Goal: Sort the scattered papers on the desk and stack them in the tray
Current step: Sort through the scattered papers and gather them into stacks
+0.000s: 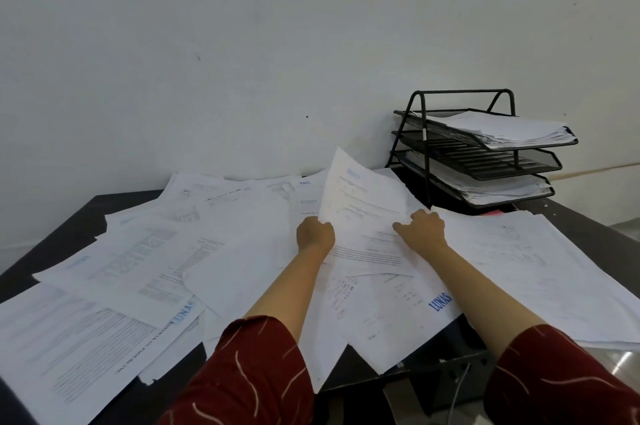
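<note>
Pinching one sheet (360,203) between left hand (314,234) and right hand (423,229), fingers curling on its edges; the tray (485,161) is holding some stacks, most papers (145,265) are lying scattered.

Single head-worn wide-angle view. Scene seen from above desk's (52,217) near edge, aimed forward and slightly down. Forearms and paper-covered desk seen close, filling lower half. Pale wall (242,44) faced straight on in upper half. Nothing shared with second view.

pale scuffed wall (242,44), small pink item (493,213) beneath black rack
</note>
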Tool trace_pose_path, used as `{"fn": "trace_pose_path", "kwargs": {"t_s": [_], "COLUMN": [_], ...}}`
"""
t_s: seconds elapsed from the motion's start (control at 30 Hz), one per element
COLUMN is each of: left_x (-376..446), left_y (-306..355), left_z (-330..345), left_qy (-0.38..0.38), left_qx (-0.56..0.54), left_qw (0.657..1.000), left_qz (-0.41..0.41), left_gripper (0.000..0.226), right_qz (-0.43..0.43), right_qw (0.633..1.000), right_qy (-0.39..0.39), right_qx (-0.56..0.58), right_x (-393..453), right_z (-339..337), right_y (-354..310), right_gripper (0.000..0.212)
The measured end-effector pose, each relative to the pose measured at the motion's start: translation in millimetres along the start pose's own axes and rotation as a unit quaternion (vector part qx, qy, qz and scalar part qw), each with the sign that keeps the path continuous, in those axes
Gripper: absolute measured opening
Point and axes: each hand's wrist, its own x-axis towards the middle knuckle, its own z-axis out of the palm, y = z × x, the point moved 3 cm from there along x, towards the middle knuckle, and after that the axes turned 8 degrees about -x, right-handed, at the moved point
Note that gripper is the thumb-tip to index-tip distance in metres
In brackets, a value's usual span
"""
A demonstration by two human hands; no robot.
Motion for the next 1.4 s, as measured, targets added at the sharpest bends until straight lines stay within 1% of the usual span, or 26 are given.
{"fn": "trace_pose_path", "kwargs": {"t_s": [0.03,0.1,0.13,0.17,0.23,0.27,0.33,0.4,0.47,0.57,0.67,0.73,0.8,0.83,0.87,0.93,1.0,1.07,1.1,1.17,1.23,1.33,1.4], "left_x": [1.9,3.2,3.0,2.8,2.1,5.3,2.7,-2.3,-11.3,-18.1,-22.2,-22.6,-18.1,-14.4,-10.9,-9.4,-6.2,-2.7,-2.0,-1.0,0.9,0.4,1.8], "left_y": [-2.9,-10.2,-12.3,-12.7,-10.3,-13.8,-10.2,-8.1,-3.6,-1.2,-1.1,-1.1,-3.5,-5.3,-7.3,-10.2,-13.7,-12.7,-11.3,-9.4,-10.9,-8.4,-8.1], "left_z": [-5.9,-17.9,-21.1,-20.4,-15.9,-24.1,-22.9,-18.2,-11.8,-1.1,0.5,-2.1,-8.5,-12.8,-17.4,-26.9,-28.3,-25.7,-25.5,-25.9,-25.4,-25.7,-25.8], "left_qy": [0.017,0.036,0.03,0.016,0.0,0.005,0.01,0.008,0.003,-0.039,-0.045,-0.028,-0.001,0.017,0.031,0.042,0.026,0.005,0.007,0.02,0.029,0.021,0.012], "left_qx": [0.062,0.183,0.202,0.198,0.185,0.181,0.18,0.167,0.171,0.196,0.199,0.167,0.141,0.151,0.181,0.229,0.229,0.191,0.173,0.181,0.172,0.129,0.132], "left_qw": [0.998,0.981,0.977,0.978,0.982,0.983,0.984,0.984,0.978,0.961,0.957,0.967,0.982,0.985,0.982,0.972,0.973,0.981,0.984,0.981,0.983,0.991,0.991], "left_qz": [-0.015,-0.054,-0.066,-0.066,-0.038,-0.028,0.008,0.058,0.117,0.191,0.206,0.191,0.124,0.077,0.038,-0.009,-0.013,0.022,0.046,0.073,0.064,0.023,0.007], "left_gripper": [0.028,0.03,0.03,0.031,0.035,0.036,0.037,0.039,0.041,0.039,0.041,0.053,0.065,0.065,0.059,0.042,0.039,0.04,0.04,0.04,0.042,0.048,0.052], "right_qz": [0.01,0.027,0.037,0.046,0.058,0.054,0.059,0.057,0.057,0.057,0.057,0.059,0.06,0.06,0.059,0.045,0.037,0.035,0.029,0.018,0.014,0.016,0.02], "right_qw": [0.999,0.996,0.995,0.994,0.994,0.995,0.995,0.996,0.995,0.996,0.996,0.996,0.996,0.996,0.997,0.997,0.997,0.995,0.995,0.994,0.994,0.995,0.995], "right_qy": [-0.015,-0.048,-0.057,-0.06,-0.058,-0.06,-0.056,-0.055,-0.057,-0.051,-0.052,-0.051,-0.049,-0.05,-0.055,-0.062,-0.065,-0.067,-0.068,-0.064,-0.058,-0.058,-0.064], "right_qx": [-0.032,-0.07,-0.074,-0.074,-0.07,-0.067,-0.052,-0.048,-0.055,-0.053,-0.041,-0.039,-0.039,-0.033,-0.02,0.009,0.031,0.062,0.072,0.085,0.096,0.081,0.071], "right_x": [-1.0,-3.4,-4.2,-5.5,-8.6,-9.0,-11.9,-14.2,-14.7,-16.1,-16.5,-16.4,-15.6,-14.3,-12.9,-10.3,-6.7,-5.5,-5.1,-4.6,-4.1,-3.9,-4.9], "right_z": [3.4,9.6,11.6,11.4,7.3,11.2,8.7,7.6,8.4,10.0,11.1,11.4,11.5,12.0,12.8,14.6,16.6,17.3,17.9,20.1,21.4,21.5,20.6], "right_y": [-2.2,-8.2,-10.3,-11.2,-9.9,-20.6,-21.3,-22.3,-21.3,-22.3,-22.2,-21.5,-20.6,-19.8,-19.1,-17.4,-14.0,-11.6,-11.0,-9.7,-8.3,-7.9,-8.4], "right_gripper": [0.066,0.08,0.084,0.087,0.088,0.092,0.107,0.113,0.111,0.108,0.108,0.108,0.104,0.101,0.095,0.079,0.072,0.068,0.065,0.06,0.057,0.048,0.046]}}
